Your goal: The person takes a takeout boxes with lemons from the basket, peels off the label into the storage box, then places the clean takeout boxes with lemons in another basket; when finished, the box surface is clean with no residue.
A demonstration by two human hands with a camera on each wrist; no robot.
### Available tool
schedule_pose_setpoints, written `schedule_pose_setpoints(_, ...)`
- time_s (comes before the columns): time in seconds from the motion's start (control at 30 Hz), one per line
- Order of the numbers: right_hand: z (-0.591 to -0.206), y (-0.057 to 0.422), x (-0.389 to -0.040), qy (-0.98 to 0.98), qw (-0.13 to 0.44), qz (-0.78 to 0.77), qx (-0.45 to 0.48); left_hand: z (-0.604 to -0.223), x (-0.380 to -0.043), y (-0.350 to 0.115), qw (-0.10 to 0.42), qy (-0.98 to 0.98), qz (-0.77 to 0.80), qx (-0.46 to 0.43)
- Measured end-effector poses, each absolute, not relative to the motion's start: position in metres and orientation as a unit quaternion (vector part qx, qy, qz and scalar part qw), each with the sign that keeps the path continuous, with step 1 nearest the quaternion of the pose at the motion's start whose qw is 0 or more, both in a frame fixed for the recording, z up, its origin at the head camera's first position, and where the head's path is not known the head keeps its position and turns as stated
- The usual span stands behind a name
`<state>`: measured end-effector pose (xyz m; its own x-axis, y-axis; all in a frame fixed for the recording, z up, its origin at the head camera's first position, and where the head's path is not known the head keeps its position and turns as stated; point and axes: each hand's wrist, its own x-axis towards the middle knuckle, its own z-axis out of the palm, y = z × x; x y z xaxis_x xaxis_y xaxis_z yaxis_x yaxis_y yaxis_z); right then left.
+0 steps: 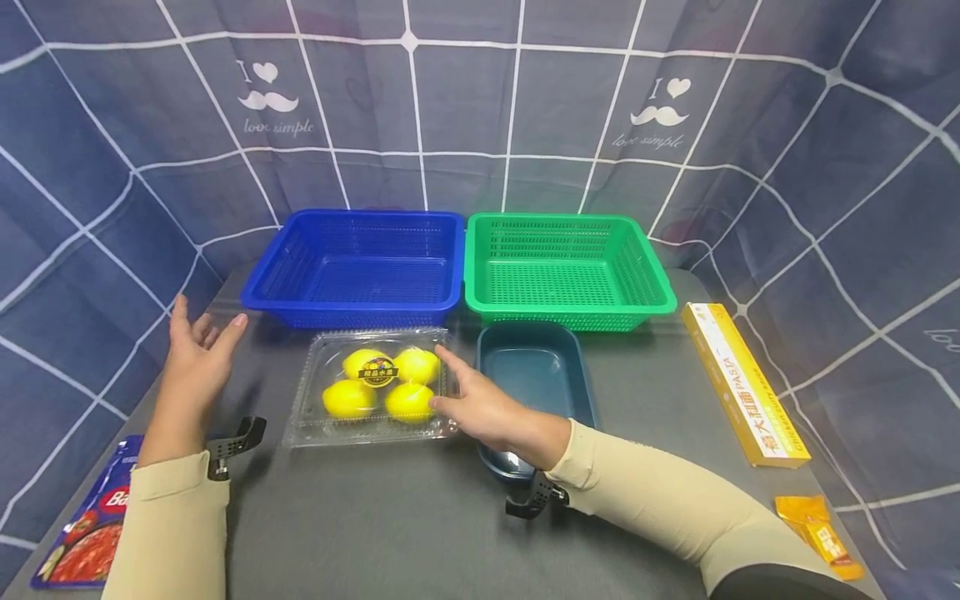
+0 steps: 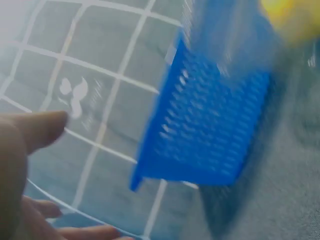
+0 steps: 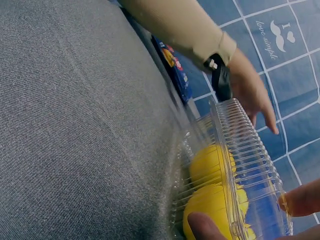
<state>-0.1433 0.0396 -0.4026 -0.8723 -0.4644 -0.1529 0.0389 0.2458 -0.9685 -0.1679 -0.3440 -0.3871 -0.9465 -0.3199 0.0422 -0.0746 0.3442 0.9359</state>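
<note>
A clear plastic clamshell box [image 1: 300,425] holds several yellow lemons [image 1: 349,399] and has a dark label on its lid. My right hand [image 1: 487,408] is at the box's right end, index finger and thumb spread apart with their tips right at its side. In the right wrist view a fingertip [image 3: 299,201] overlaps the ribbed edge and the thumb [image 3: 202,226] lies in front of a lemon. My left hand [image 1: 197,354] is raised left of the box, apart from it, fingers spread and holding nothing. The left wrist view is blurred.
Behind the box stand a blue basket [image 1: 352,315] and a green basket [image 1: 570,317]. A dark teal tray [image 1: 528,367] sits under my right wrist. On the right lie a yellow pasta box [image 1: 746,383] and an orange packet [image 1: 817,533]; a blue pouch [image 1: 86,533] is at left.
</note>
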Motion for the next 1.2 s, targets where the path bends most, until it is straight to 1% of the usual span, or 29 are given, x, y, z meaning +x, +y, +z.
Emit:
schedule_pose_setpoints(0.17, -0.402, 0.040, -0.143, 0.764, 0.207, -0.596, -0.136, -0.378, -0.148, -0.324, 0.095, -0.833, -0.539, 0.078)
schedule_pose_setpoints(0.33, -0.401, 0.039, -0.143, 0.755, 0.215, -0.605, -0.134, -0.386, -0.135, -0.300, 0.085, -0.851, -0.517, 0.012)
schedule_pose_setpoints(0.43, -0.401, 0.039, -0.143, 0.751, 0.217, -0.610, -0.131, -0.395, -0.130, -0.291, 0.056, -0.868, -0.493, -0.014)
schedule_pose_setpoints(0.57, -0.400, 0.039, -0.142, 0.752, 0.219, -0.608, -0.129, -0.407, -0.123, -0.285, 0.009, -0.883, -0.469, -0.022)
schedule_pose_setpoints(0.63, -0.400, 0.039, -0.142, 0.754, 0.220, -0.605, -0.129, -0.412, -0.120, -0.283, -0.002, -0.881, -0.473, -0.025)
schedule_pose_setpoints(1.03, -0.400, 0.040, -0.143, 0.755, 0.215, -0.605, -0.133, -0.434, -0.108, -0.278, 0.023, -0.850, -0.523, -0.062)
schedule_pose_setpoints(1.2, -0.400, 0.039, -0.142, 0.753, 0.218, -0.607, -0.127, -0.440, -0.105, -0.273, 0.048, -0.834, -0.545, -0.069)
